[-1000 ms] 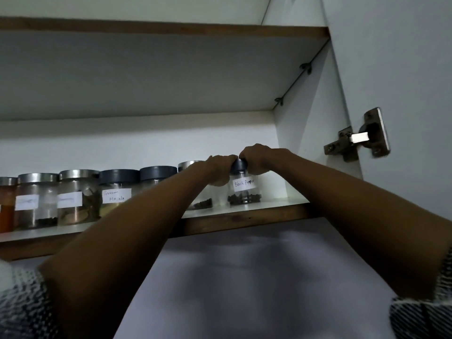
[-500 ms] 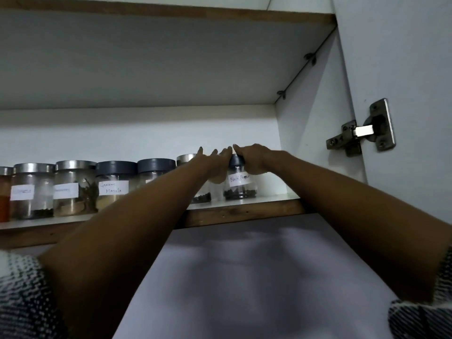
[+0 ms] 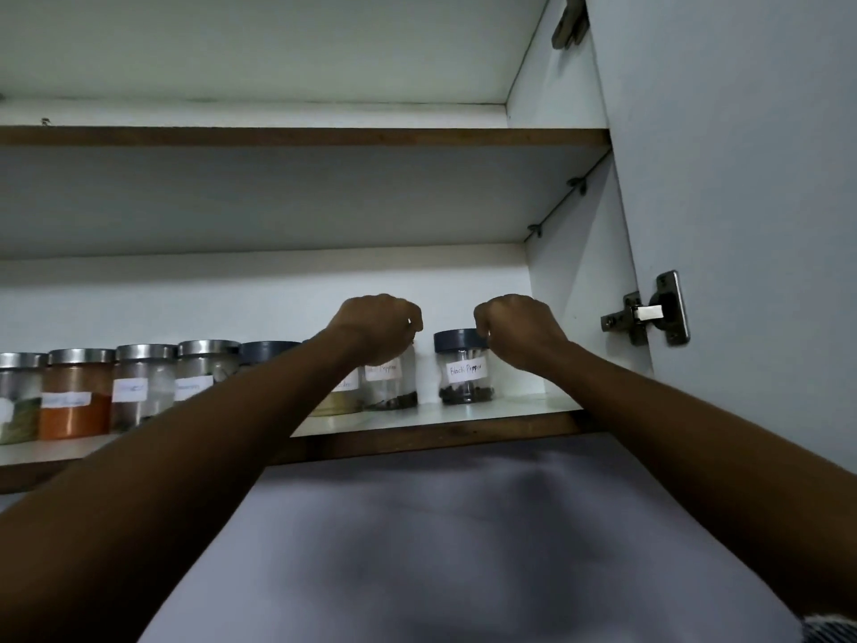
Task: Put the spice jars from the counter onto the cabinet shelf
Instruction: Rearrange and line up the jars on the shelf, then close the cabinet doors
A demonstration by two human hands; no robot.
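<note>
The Black Pepper jar (image 3: 463, 369), clear with a dark lid and dark grains at the bottom, stands upright on the cabinet shelf (image 3: 501, 410) near its right end. My right hand (image 3: 519, 334) hovers at the lid's right edge with the fingers curled in and nothing in them. My left hand (image 3: 376, 328) is also curled, held in front of the lid of the neighbouring pepper jar (image 3: 392, 385), which it hides. There is a gap between this jar and the Black Pepper jar.
Several more labelled jars (image 3: 76, 401) line the shelf to the left, partly behind my left forearm. An upper shelf (image 3: 301, 136) runs above. The open cabinet door (image 3: 742, 178) and its hinge (image 3: 654, 313) are at the right.
Both hands have come off the Black Pepper jar's lid and moved apart, left hand leftward and right hand rightward. The jar stays on the shelf. The camera has tilted up.
</note>
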